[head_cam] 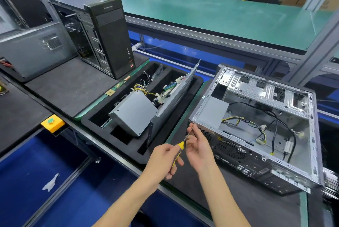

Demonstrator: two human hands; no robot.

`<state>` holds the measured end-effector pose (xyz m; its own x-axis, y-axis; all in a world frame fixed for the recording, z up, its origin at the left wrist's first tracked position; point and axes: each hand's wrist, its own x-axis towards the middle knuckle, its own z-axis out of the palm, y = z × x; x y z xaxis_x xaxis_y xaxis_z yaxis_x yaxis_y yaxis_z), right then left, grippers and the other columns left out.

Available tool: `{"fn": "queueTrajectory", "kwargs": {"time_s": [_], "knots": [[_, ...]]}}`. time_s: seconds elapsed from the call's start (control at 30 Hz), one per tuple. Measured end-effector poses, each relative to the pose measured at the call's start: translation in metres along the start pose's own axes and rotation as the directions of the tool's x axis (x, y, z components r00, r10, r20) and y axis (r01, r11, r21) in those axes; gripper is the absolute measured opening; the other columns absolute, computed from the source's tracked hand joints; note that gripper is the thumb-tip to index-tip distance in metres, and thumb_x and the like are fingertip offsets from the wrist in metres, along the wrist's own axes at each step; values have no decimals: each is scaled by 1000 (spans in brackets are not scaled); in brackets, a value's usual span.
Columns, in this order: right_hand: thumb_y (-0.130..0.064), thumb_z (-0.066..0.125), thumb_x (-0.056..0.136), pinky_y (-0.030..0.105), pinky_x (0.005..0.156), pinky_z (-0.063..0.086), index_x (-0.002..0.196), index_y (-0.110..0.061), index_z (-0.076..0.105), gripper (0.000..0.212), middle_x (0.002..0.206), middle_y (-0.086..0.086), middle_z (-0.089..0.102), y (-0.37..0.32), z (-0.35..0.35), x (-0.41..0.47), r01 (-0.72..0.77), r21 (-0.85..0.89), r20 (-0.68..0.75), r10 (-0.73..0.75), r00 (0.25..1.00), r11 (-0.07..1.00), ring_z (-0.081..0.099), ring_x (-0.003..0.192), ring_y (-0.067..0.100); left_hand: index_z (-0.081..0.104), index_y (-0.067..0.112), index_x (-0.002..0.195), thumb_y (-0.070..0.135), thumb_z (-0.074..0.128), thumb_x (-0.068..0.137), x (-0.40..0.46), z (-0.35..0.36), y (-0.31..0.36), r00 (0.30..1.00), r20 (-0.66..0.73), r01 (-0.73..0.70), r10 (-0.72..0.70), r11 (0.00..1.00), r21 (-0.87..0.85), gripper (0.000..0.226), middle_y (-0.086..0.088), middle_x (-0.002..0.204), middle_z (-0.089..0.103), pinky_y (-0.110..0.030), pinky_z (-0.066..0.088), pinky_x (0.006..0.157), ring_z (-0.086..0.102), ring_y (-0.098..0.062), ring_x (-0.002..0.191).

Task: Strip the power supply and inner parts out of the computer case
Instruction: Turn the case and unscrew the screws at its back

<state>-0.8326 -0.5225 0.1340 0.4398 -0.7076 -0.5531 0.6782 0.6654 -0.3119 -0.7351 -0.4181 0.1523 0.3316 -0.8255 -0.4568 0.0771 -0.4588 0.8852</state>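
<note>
— What is seen around the work?
— A green conveyor [211, 12] is seen behind the dark counter [69, 83]. An open computer case [256, 127] is laid on its side at the right, its power supply [212, 112] kept in the rear corner. An upright black tower [110, 39] is stood at the left; a foam tray [170, 142] of removed parts is set between.

— And the hands?
— A yellow screwdriver [180, 147] is gripped by the left hand [164, 159]; its tip is pinched by the right hand [199, 146], beside the case's rear corner.

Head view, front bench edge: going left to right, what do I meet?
Yellow button box → foam tray holding a removed power supply → yellow-handled screwdriver → open computer case.
</note>
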Motion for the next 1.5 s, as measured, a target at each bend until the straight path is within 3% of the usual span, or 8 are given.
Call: {"fn": "queueTrajectory", "kwargs": {"time_s": [0.13, 0.5, 0.73, 0.9, 1.07, 1.23, 1.33, 1.5], "knots": [[-15, 60, 99, 10, 37, 39, 102, -4, 65, 12, 77, 4, 63, -2, 1, 0, 13, 1, -2, -13, 1000, 1000, 42, 39, 3, 64, 4, 108, 40, 54, 101, 0, -3, 3, 968, 191, 211, -164, 941, -264, 38, -9, 74, 65, -22, 23, 37, 42, -14, 45], [-15, 58, 101, 10, 42, 43, 102, -5, 66, 13, 78, 3, 64, 1, -2, 2, 36, 6, 31, -37, 999, 999, 44, 42, 3, 43, 29, 95, 49, 54, 97, -6, -2, -13, 795, -68, -294, 603, 479, 827, 23, 11, 63, 54, -27, 43, 54, 53, -10, 53], [-15, 56, 101, 11, 33, 36, 99, -7, 62, 10, 78, 3, 60, -1, -2, 2, -8, 66, 57, 4, 998, 998, 37, 35, 3, 64, 1, 107, 31, 52, 103, -4, 0, 6, 971, 152, 223, -183, 921, -318, 33, -11, 77, 71, -21, 26, 37, 44, -15, 43], [-16, 58, 100, 10, 38, 40, 102, -6, 63, 11, 78, 3, 63, 0, -2, 3, 13, 39, 32, -14, 999, 999, 41, 40, 2, 50, 26, 107, 52, 68, 88, -10, 1, 5, 997, -49, -60, 65, 992, 109, 37, 7, 70, 66, -21, 32, 41, 46, -9, 46], [-16, 60, 98, 10, 41, 44, 105, -4, 65, 15, 80, 5, 65, 2, -3, 2, 9, 74, 34, -11, 999, 997, 46, 44, 3, 41, 30, 98, 45, 61, 95, -11, 0, -10, 821, -71, -309, 567, 545, 779, 25, 12, 67, 54, -23, 44, 55, 53, -9, 55], [-15, 58, 97, 11, 32, 32, 101, -6, 59, 10, 74, 2, 58, -1, -3, 4, -61, 154, 69, 51, 996, 986, 33, 35, 3, 58, 14, 99, 37, 61, 97, -8, 3, 0, 989, -53, -127, 135, 983, 132, 23, 2, 74, 73, -26, 36, 43, 48, -11, 47], [-14, 58, 95, 12, 30, 30, 98, -6, 57, 9, 68, 2, 57, -1, -2, 6, -100, 202, 78, 86, 993, 974, 32, 32, 3, 61, 1, 102, 26, 60, 99, -6, -3, 6, 946, 260, 303, -192, 812, -500, 25, -9, 76, 64, -19, 26, 35, 37, -11, 45], [-12, 56, 100, 10, 33, 33, 96, -5, 59, 9, 72, 6, 59, 0, -1, 6, -53, 173, 50, 45, 998, 983, 33, 35, 3, 54, 17, 106, 44, 76, 84, -7, -1, 4, 999, -10, 35, -36, 993, -111, 42, -1, 72, 63, -23, 26, 39, 39, -12, 46]]}}
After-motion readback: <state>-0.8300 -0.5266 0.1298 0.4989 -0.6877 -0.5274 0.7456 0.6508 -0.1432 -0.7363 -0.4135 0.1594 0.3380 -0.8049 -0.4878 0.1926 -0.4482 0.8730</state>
